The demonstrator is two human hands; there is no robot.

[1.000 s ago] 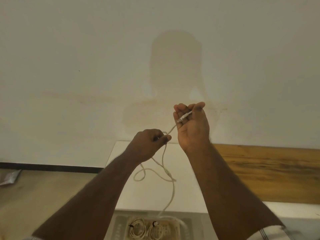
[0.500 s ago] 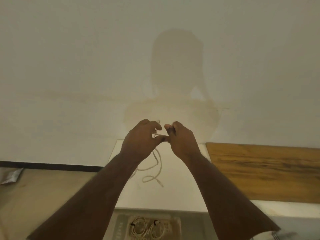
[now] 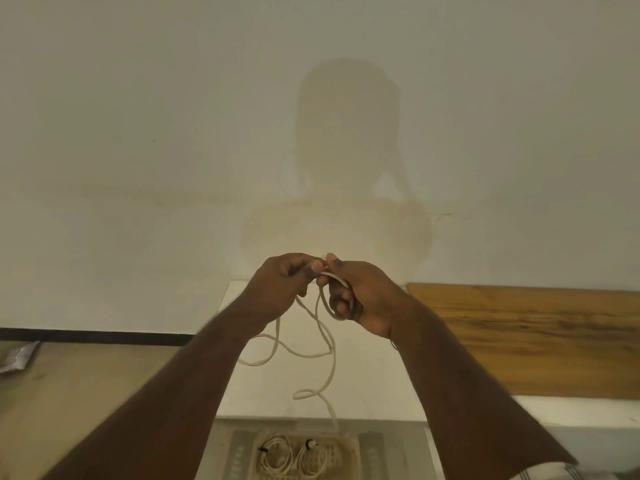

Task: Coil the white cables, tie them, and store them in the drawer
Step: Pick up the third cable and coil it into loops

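Above the white cabinet top (image 3: 367, 382), both hands' fingers (image 3: 341, 308) grip a white cable (image 3: 327, 344).

Coiled cables (image 3: 292, 457) in drawer (image 3: 349, 445) below hands (image 3: 360, 299)

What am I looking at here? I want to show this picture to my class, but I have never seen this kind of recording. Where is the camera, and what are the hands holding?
There is no machine: a person works with bare hands. The single camera sits on the person's head and looks forward and down, so both arms reach into the picture from below.

The left hand and the right hand meet in front of a pale wall, and both grip one white cable. A loop of it lies round the right hand's fingers, and the rest hangs in loose curves over a white cabinet top.

At the bottom edge is an open drawer that holds two coiled cables, already tied. A wooden board lies to the right.
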